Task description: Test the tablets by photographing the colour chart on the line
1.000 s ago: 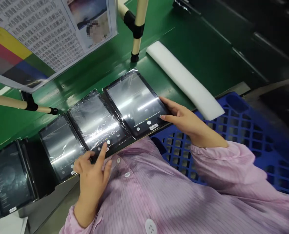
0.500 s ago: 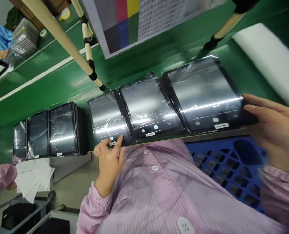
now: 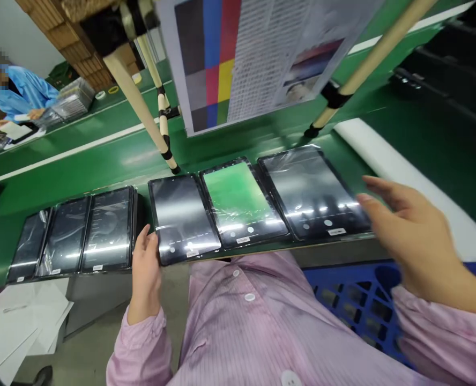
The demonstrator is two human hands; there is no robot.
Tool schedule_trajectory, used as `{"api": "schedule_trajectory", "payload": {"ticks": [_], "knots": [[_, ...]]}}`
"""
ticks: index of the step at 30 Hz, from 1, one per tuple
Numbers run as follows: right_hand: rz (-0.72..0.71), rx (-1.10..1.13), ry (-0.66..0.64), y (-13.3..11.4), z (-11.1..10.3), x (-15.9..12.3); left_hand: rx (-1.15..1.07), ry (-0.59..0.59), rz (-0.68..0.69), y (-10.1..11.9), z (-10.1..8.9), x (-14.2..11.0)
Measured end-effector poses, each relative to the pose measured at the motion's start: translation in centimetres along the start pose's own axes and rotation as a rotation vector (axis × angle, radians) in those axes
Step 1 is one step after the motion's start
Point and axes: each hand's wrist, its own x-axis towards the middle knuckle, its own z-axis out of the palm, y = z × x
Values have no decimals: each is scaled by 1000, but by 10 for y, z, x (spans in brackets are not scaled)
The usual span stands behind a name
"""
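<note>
Three tablets in clear film lie in a row before me at the green bench's front edge. At the left tablet [image 3: 185, 217] my left hand [image 3: 145, 271] rests beside its left edge, fingers stretched out and seemingly touching it. The middle tablet [image 3: 238, 195] shows a bright green screen. Grey with white round icons near its lower edge, the right tablet [image 3: 308, 190] has a small white label. My right hand [image 3: 415, 236] is open by that tablet's right edge, thumb and fingers apart, nothing held. Whether the thumb touches the edge I cannot tell.
Several more tablets [image 3: 107, 230] lie stacked to the left. A test chart [image 3: 262, 64] hangs between beige poles [image 3: 135, 104]. A white foam roll [image 3: 407, 182] lies at right, a blue crate [image 3: 358, 305] below. A co-worker in blue [image 3: 31, 88] sits across the bench.
My left hand has moved from the left tablet's lower edge to its left side. My right hand has loosened from the right tablet's edge. The middle screen has turned green; the view has shifted.
</note>
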Motion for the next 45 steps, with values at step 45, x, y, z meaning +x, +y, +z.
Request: {"api": "schedule_trajectory", "payload": {"ticks": [45], "knots": [[205,1548,-585,-145,13,5,497,19,1010,50,116,-90]]}}
